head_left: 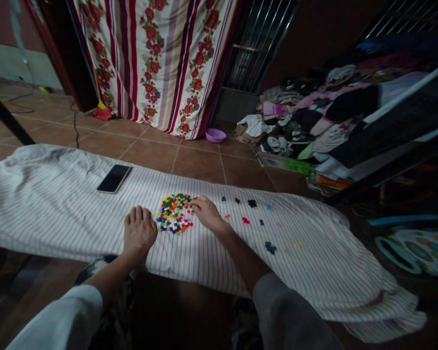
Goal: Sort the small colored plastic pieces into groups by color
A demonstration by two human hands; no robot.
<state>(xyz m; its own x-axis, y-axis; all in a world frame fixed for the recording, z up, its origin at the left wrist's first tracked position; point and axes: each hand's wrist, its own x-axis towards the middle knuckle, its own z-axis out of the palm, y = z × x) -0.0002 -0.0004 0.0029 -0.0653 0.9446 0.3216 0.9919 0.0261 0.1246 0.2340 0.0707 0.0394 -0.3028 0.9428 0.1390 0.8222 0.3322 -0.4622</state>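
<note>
A round heap of small coloured pieces [174, 213] lies on a pink-striped white cloth [58, 204] spread over the tiled floor. My left hand [139, 229] rests on the cloth just left of the heap, fingers stretched out and close together, holding nothing. My right hand [206, 212] sits at the heap's right edge, its fingers curled and the fingertips touching the pieces there. Several loose pieces [252, 203] lie scattered on the cloth to the right of that hand.
A dark phone [114, 178] lies on the cloth at the back left. A purple bowl [215, 135] stands on the tiles by a flowered curtain [160, 58]. A heap of clothes [332, 112] fills the right side beside a dark shelf.
</note>
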